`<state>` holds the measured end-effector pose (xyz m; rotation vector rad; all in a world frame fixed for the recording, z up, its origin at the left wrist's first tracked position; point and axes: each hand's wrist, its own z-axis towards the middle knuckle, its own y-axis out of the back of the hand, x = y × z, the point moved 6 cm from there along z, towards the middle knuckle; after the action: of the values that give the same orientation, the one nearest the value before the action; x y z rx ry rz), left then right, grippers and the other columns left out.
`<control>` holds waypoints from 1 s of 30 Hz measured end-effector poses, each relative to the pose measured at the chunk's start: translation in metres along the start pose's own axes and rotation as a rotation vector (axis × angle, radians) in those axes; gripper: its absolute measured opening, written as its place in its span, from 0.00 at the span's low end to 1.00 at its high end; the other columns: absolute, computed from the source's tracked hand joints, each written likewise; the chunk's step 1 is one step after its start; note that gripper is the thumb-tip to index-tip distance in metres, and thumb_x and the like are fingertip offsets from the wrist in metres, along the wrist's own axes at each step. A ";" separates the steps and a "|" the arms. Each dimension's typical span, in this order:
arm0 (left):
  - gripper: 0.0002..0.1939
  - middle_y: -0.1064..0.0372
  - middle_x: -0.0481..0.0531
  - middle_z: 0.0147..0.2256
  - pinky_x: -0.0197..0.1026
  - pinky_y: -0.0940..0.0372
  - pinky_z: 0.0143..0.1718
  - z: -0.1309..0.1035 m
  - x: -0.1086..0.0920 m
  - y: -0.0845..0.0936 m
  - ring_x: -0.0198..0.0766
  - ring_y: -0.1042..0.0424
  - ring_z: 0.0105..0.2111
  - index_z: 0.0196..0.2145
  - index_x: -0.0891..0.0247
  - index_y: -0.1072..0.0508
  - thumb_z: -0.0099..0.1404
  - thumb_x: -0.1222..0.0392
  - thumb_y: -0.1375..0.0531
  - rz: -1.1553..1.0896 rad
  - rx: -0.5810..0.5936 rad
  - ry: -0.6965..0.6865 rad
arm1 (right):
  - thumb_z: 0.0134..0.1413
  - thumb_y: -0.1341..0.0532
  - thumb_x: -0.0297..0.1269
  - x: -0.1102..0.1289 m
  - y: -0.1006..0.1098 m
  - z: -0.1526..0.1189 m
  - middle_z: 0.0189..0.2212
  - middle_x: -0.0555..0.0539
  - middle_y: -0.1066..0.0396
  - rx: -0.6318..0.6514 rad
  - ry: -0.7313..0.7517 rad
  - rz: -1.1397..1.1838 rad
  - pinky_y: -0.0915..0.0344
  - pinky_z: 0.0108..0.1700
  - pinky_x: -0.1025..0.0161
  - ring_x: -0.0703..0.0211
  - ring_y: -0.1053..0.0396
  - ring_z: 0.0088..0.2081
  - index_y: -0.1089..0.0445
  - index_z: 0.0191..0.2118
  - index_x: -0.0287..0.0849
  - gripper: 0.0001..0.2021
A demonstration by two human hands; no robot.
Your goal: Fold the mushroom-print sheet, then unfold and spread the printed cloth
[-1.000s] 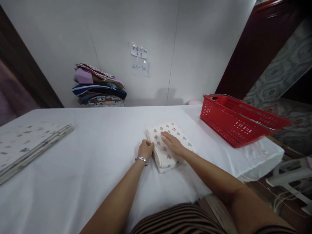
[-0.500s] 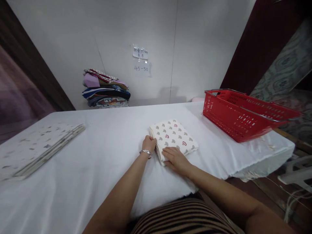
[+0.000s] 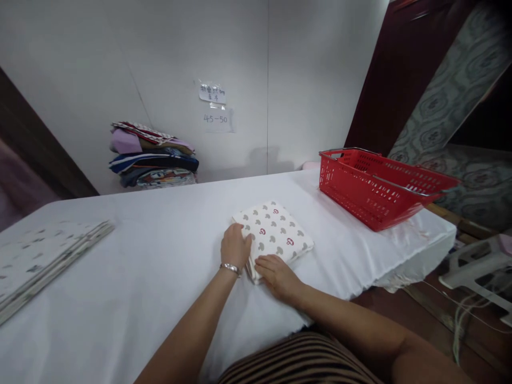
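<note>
Press gently with the right hand [image 3: 282, 278], laid over the near corner of the folded mushroom-print cloth [image 3: 275, 230]; with the left hand [image 3: 235, 246], curled at the left edge, align the layers evenly. Cannot tell, for either grip, whether pinching or only touching. Smooth without pulling, to avoid shifting the inner folds. Lying flat on the white-covered worktop [image 3: 172, 224], between the printed fabrics [image 3: 44, 248] and the red basket [image 3: 360, 193].

Table [image 3: 152, 261]: covered by a white, lightly wrinkled sheet [image 3: 180, 213]. Directly on it: folded mushroom-print cloth [image 3: 274, 226] near the front edge; folded printed fabric [image 3: 44, 256] at left; red basket [image 3: 360, 194] at right.
</note>
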<state>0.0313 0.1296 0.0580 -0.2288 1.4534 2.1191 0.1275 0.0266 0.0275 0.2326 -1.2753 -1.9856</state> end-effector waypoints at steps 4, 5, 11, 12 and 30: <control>0.21 0.48 0.56 0.57 0.47 0.57 0.58 -0.017 -0.028 -0.017 0.44 0.55 0.59 0.51 0.63 0.40 0.60 0.56 0.49 0.026 0.168 -0.295 | 0.50 0.47 0.27 0.010 0.007 -0.002 0.47 0.40 0.35 0.049 -0.008 0.043 0.46 0.53 0.50 0.53 0.43 0.52 0.40 0.51 0.39 0.20; 0.23 0.50 0.57 0.58 0.48 0.58 0.58 -0.021 -0.026 -0.025 0.45 0.57 0.60 0.53 0.63 0.41 0.60 0.54 0.49 0.039 0.229 -0.296 | 0.50 0.47 0.28 0.011 0.010 -0.003 0.48 0.41 0.35 0.068 0.002 0.064 0.46 0.54 0.51 0.54 0.43 0.53 0.40 0.51 0.40 0.20; 0.28 0.57 0.56 0.60 0.49 0.62 0.59 -0.031 -0.009 -0.047 0.44 0.64 0.61 0.57 0.64 0.46 0.62 0.49 0.53 0.065 0.311 -0.241 | 0.56 0.51 0.31 -0.041 0.055 -0.006 0.46 0.45 0.33 -0.098 -0.116 0.044 0.47 0.55 0.49 0.55 0.41 0.53 0.37 0.49 0.46 0.16; 0.28 0.57 0.55 0.61 0.49 0.62 0.59 -0.032 -0.008 -0.046 0.44 0.64 0.61 0.57 0.64 0.46 0.63 0.49 0.54 0.067 0.314 -0.239 | 0.57 0.51 0.33 -0.058 0.060 -0.006 0.49 0.43 0.35 -0.112 -0.183 0.000 0.48 0.55 0.47 0.53 0.45 0.55 0.38 0.51 0.45 0.16; 0.37 0.64 0.56 0.62 0.53 0.69 0.59 0.045 0.007 -0.058 0.47 0.69 0.61 0.59 0.67 0.49 0.60 0.38 0.59 0.167 0.406 -0.041 | 0.57 0.57 0.52 -0.136 0.028 -0.034 0.61 0.45 0.56 0.193 -0.524 -0.367 0.47 0.54 0.52 0.49 0.60 0.61 0.48 0.59 0.41 0.28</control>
<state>0.0643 0.1878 0.0260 0.0920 1.8914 1.8840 0.2543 0.0880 0.0027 0.0347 -1.8703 -2.3265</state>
